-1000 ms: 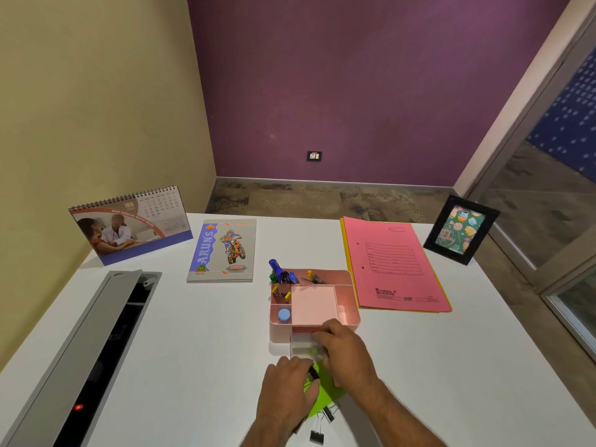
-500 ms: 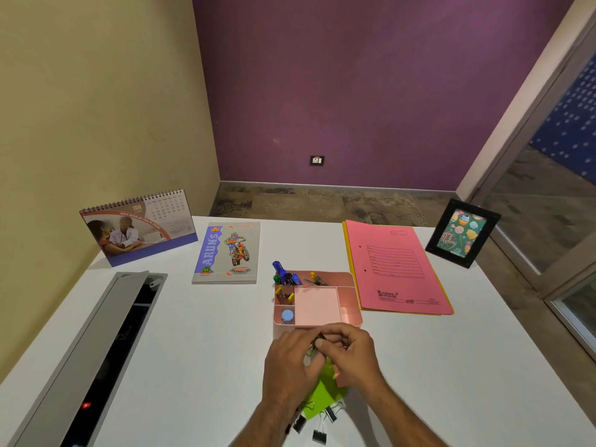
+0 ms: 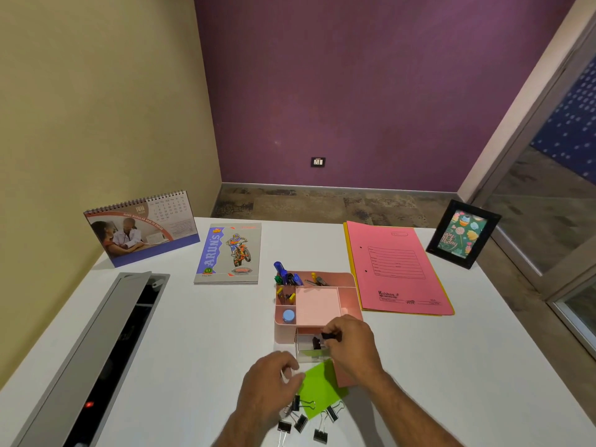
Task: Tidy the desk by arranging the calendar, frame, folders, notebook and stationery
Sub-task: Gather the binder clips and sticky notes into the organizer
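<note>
Right hand (image 3: pixel 351 345) fingers (image 3: pixel 335 336) pinch black binder clip (image 3: pixel 329 336), now lifted over clear drawer (image 3: pixel 311 350) of pink organiser (image 3: pixel 350 293); half second ago both hands met there. Left hand (image 3: pixel 269 385) now back at loose clips (image 3: pixel 301 421) by green notes (image 3: pixel 322 390) on tabletop (image 3: pixel 200 350), fingers curled, grip unclear. Likely clips go in one by one; several left.

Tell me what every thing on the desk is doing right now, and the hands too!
Calendar: standing upright.
Notebook: lying flat, closed.
Pink folder: flat, closed, on a yellow one.
Frame: propped upright.
Pink organizer: open-topped, pens standing inside.
Clear drawer: pulled open.
Right hand: pinching a black clip over the drawer.
Left hand: resting by the green paper.
Binder clips: loose on the desk.
</note>
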